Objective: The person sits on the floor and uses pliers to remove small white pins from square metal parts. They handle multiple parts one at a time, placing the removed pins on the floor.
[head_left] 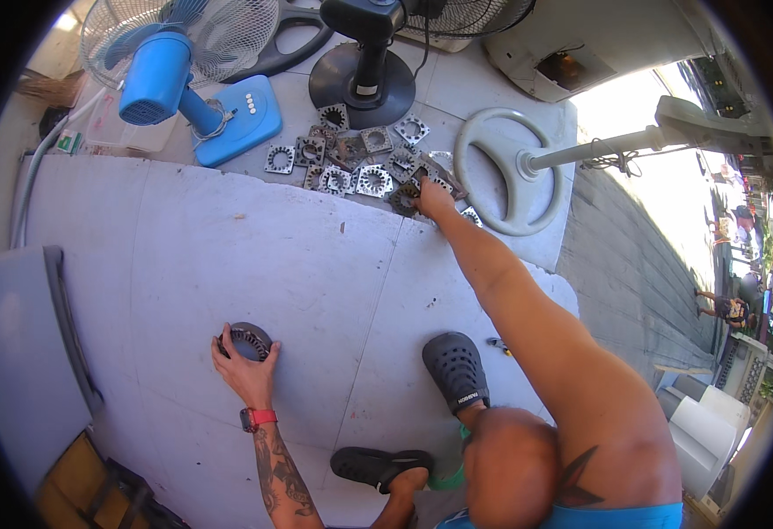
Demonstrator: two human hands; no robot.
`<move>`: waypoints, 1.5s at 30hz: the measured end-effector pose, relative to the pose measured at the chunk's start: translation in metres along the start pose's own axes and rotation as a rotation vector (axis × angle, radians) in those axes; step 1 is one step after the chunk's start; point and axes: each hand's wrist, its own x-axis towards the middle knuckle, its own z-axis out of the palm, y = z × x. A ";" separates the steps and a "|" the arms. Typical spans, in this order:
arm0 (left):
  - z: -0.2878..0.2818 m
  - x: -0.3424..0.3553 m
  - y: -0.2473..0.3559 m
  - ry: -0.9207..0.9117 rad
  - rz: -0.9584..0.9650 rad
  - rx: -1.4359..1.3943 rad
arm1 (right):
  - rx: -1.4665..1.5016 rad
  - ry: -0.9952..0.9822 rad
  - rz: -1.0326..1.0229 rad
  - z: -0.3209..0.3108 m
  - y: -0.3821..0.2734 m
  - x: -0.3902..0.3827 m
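Note:
Low on the left, my left hand [247, 373] has its fingers wrapped round a dark round part [250, 335] with a ring of small openings, resting on the pale tiled surface [184, 247]. My right arm stretches up to a heap of square metal plates with cutout centres [373, 180], some shiny and some dark. There my right hand [432, 197] grips a dark plate [403, 201] at the pile's right side; its fingertips are partly hidden. A pale grey steering-wheel-shaped ring on a post [512, 210] lies just right of the pile.
Behind stand a blue fan [151, 78] and a black fan base [362, 93]. A grey panel [25, 326] is at left. My sandalled foot [453, 375] and small pliers [498, 346] are below my right arm. A distant person [730, 309] is at right.

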 end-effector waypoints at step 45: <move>0.113 -0.136 0.151 -0.016 0.130 -0.325 | 0.267 -0.071 -0.690 -0.061 0.078 -0.346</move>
